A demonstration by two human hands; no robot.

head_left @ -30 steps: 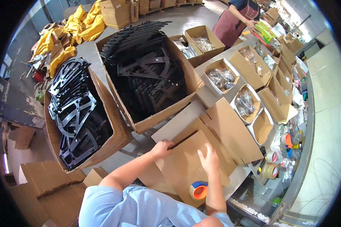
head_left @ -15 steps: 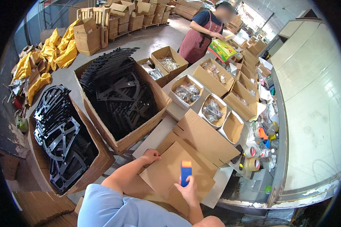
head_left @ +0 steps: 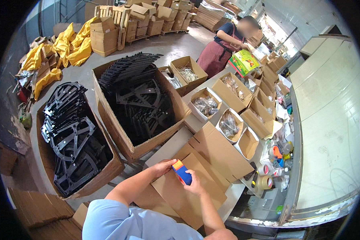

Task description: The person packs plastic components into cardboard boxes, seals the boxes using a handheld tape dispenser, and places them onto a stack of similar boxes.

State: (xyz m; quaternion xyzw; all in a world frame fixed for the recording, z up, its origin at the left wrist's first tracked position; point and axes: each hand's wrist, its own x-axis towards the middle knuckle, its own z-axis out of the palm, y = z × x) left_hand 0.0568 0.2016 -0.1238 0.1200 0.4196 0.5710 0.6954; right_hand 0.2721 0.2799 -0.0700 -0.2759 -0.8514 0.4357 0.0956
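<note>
My right hand (head_left: pixel 195 185) is closed round the lower part of a blue block-shaped tool with an orange end (head_left: pixel 182 172); its exact kind is not clear. At the orange end, the fingers of my left hand (head_left: pixel 162 168) are drawn together and touch it. Both hands are above a flat brown cardboard piece (head_left: pixel 202 176), which lies over an opened carton on the table. A wide carton flap (head_left: pixel 224 150) stands out on the far right side of this carton.
Left stand two large cartons (head_left: pixel 138 151) of black plastic frames (head_left: pixel 74 138). Beyond the work are smaller boxes (head_left: pixel 250 144) with bagged parts. Tape rolls (head_left: pixel 265 182) and an orange-and-blue dispenser (head_left: pixel 277 152) lie right. A person in an apron (head_left: pixel 216 56) handles a green box (head_left: pixel 244 63).
My right hand has brought the blue tool left and tilted it toward my left hand. My left hand has left the cardboard and now touches the orange end. The view has shifted slightly.
</note>
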